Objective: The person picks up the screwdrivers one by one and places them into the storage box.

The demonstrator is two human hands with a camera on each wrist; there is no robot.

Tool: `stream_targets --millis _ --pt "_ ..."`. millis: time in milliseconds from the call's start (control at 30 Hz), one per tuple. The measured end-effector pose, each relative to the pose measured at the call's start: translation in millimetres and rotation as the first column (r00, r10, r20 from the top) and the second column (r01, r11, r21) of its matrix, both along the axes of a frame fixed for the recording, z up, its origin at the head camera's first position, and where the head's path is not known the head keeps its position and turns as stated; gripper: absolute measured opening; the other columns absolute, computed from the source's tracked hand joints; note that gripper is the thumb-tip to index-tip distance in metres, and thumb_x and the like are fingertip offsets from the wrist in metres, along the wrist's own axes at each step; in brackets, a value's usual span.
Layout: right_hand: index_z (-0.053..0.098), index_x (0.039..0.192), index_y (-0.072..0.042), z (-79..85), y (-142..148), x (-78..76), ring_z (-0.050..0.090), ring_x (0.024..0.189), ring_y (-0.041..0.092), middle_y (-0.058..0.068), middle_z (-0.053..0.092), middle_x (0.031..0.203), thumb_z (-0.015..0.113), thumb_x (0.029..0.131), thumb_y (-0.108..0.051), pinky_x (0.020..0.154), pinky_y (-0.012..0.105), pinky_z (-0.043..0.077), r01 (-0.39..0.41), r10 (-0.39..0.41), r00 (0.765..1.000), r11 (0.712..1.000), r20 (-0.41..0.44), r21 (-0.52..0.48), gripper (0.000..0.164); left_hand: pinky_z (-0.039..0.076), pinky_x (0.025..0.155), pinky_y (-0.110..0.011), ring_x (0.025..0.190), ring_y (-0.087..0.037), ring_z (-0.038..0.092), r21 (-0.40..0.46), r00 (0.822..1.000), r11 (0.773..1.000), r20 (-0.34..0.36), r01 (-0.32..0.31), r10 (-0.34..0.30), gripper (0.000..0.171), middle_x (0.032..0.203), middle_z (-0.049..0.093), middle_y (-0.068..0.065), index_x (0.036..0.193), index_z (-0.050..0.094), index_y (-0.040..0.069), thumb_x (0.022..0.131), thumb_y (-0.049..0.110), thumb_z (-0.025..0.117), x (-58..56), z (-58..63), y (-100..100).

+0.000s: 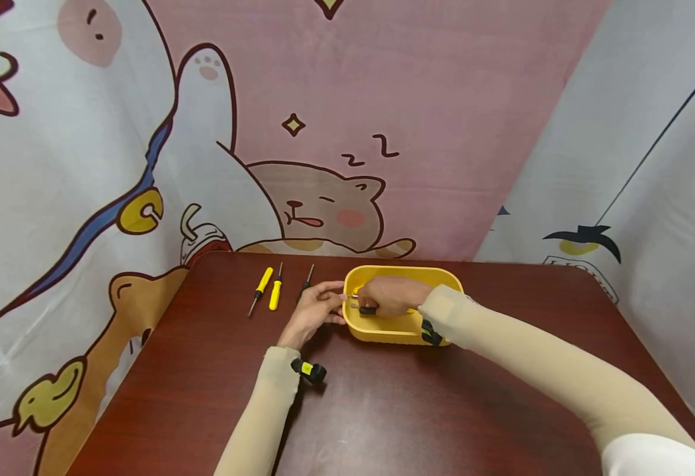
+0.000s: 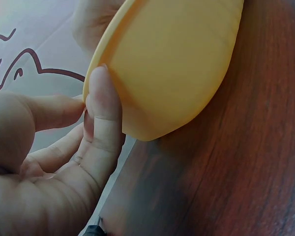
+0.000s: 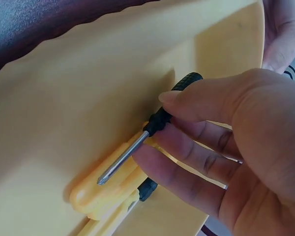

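At the left end of a yellow plastic box [image 1: 403,338], my left hand [image 1: 310,312] pinches the rim. The left wrist view shows the thumb [image 2: 104,96] against the box's outer wall, with a fingertip at the rim's edge. Inside the box, my right hand [image 1: 391,295] holds a small black-handled screwdriver [image 3: 160,121] between thumb and fingers. Its Phillips tip points away from the palm, over several yellow-handled tools [image 3: 105,182] on the box floor. In the head view the right hand covers most of the box's contents.
Left of the box, two yellow-handled screwdrivers [image 1: 276,294] lie on the dark red-brown table [image 1: 371,403]. A black-handled screwdriver [image 1: 307,283] lies just behind the left hand, partly hidden by it. A cartoon-printed cloth [image 1: 430,132] hangs behind the table.
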State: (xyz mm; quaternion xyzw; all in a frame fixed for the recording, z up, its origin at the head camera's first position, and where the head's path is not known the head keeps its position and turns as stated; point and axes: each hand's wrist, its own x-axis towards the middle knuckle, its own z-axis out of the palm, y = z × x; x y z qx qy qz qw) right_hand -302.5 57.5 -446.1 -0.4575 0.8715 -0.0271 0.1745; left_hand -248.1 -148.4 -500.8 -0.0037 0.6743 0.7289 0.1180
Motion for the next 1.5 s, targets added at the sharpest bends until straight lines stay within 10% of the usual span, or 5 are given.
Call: stream_targets --millis 1500 --pt "0.072 0.102 -0.009 6.0 -1.8 -3.5 0.054 0.064 0.009 0.0 0.065 0.085 0.074 0.091 -0.013 0.056 0.021 0.045 0.094 -0.094 0.995 0.995 -0.022 0.03 0.012 0.064 0.065 -0.032 0.071 -0.017 0.065 -0.008 1.0 1.0 0.003 -0.003 0.003 0.038 0.112 0.064 -0.029 0.138 0.06 0.005 0.1 0.007 0.065 -0.6 0.4 0.7"
